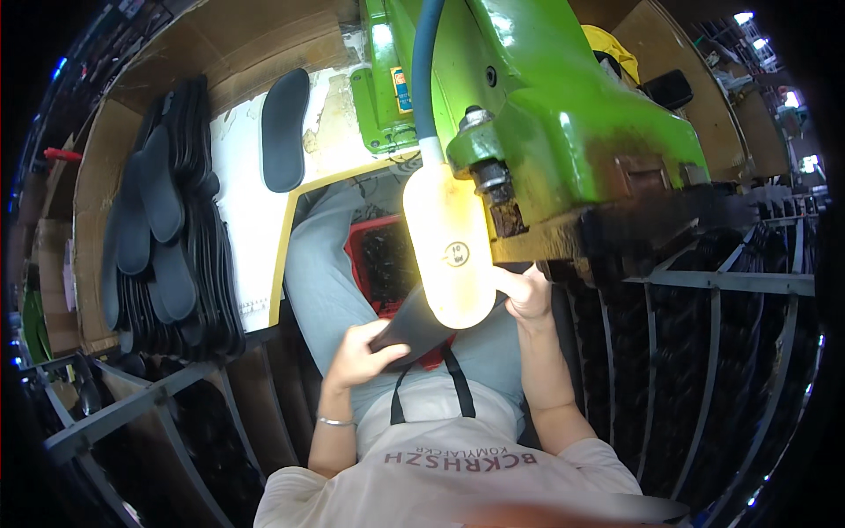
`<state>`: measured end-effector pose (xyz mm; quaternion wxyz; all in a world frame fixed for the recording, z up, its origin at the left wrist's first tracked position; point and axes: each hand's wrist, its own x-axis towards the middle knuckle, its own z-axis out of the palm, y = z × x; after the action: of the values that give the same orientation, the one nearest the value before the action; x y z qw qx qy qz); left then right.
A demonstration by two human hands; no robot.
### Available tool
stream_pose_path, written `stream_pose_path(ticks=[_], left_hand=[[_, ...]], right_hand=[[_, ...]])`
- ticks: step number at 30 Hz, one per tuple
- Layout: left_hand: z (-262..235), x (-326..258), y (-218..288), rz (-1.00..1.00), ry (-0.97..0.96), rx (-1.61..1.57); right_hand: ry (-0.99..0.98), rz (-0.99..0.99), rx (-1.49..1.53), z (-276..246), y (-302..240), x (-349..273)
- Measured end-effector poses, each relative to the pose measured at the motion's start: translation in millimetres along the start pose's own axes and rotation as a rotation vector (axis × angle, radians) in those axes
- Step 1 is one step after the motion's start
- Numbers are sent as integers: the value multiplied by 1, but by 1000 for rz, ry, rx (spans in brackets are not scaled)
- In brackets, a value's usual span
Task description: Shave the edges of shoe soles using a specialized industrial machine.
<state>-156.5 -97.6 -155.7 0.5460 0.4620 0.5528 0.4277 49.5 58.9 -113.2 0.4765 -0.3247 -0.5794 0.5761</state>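
Now both hands hold one dark insole [414, 327] under the green machine [563, 132], just below its glowing lamp [447, 251]. The left hand [359, 354] pinches the near end of the insole, thumb on top and fingers curled beneath. The right hand [528, 293] grips the far end, closed around it close under the machine's head. The lamp hides the insole's middle.

By my reading, the insole is being lined up at the machine's working point, so the move in hand calls for a steady two-handed grip and a level insole. Room is tight: the machine's head hangs right over the right hand, and the lamp sits between the hands. A red crate [378, 264] lies below the lamp on the person's lap. Left of the machine, a stack of insoles [167, 238] leans on a cardboard wall, with a single insole [284, 128] on the white bench [246, 220]. Metal racks [704, 282] close off the machine's right side.
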Motion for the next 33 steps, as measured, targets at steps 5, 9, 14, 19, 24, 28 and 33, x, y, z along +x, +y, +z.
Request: stream_pose_path(ticks=[5, 9, 14, 19, 24, 28, 33], left_hand=[[47, 76, 58, 121, 23, -19], [56, 87, 36, 314, 71, -21], [68, 75, 40, 388, 323, -217], [73, 73, 18, 316, 224, -268], [83, 78, 45, 208, 224, -432], [71, 85, 50, 268, 237, -338], [45, 77, 60, 379, 278, -452]], right_hand=[[150, 48, 76, 9, -6, -7], [133, 165, -29, 8, 18, -72], [-149, 688, -23, -9, 32, -170], [296, 482, 115, -63, 2, -176], [553, 244, 61, -112, -29, -123], [419, 138, 36, -116, -51, -44], [278, 66, 242, -102, -34, 13]])
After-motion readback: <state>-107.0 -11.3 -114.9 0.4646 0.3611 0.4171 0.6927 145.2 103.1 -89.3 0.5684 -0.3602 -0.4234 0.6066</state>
